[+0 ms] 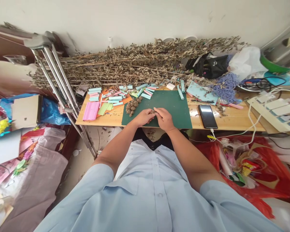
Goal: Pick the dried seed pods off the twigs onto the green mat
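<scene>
While I look down through the head camera, I take the green mat [178,111] as my landmark; it lies on the wooden table [195,120]. Over the mat's near part I have both hands brought together. My left hand [145,118] is curled, its fingertips gathered on a small brown clump [153,112], and my right hand [164,119] is bent in from the other side, fingers drawn together on the same clump. The clump is mostly hidden by my fingers, so I cannot tell its full shape.

On the mat's left part I see a pile of brown balls [133,106], just beside my left hand. Pale blue rolls [180,92] lie at the mat's far right corner. Left of the mat are a pink sheet [91,111] and green slips [105,109]. Beyond its far edge stretches a heap of dried stalks [125,66]. To the mat's right I have a black phone [207,116] with a white cable plugged in, and farther right a power strip [274,111].
</scene>
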### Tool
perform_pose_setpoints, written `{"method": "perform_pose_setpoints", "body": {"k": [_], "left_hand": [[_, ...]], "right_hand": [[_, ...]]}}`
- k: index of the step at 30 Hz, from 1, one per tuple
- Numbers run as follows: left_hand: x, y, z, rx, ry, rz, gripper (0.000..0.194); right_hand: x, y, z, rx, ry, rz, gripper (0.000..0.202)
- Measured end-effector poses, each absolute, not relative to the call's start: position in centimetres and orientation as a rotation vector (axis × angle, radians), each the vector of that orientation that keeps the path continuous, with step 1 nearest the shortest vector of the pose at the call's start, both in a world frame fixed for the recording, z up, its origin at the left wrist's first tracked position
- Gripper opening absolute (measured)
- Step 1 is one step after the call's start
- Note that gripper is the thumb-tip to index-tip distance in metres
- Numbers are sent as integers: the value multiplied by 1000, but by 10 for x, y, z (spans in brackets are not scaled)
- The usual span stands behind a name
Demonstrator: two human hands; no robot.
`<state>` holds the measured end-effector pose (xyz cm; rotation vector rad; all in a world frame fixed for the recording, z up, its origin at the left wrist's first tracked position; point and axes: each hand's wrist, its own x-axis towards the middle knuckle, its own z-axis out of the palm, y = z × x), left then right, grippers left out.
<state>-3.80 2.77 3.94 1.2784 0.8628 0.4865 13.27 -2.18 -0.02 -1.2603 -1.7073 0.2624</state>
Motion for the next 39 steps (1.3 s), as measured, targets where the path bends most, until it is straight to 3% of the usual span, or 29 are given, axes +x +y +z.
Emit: {"method": "perform_pose_setpoints", "body": {"k": [6,14,25,39], "left_hand": [[-40,26,35,1228,836,433,25],[-37,21,37,1408,903,468,19],[-38,19,44,1434,864,435,22],[-39,20,39,1686,856,428,13]], "right_hand": [[133,-20,-6,-1275,-1735,215,31],[127,-24,-6,-1379,-1789,87,26],[130,-25,-1,-1406,-1549,194,28],[143,-30,9,-1309,-1958,153,29]]}}
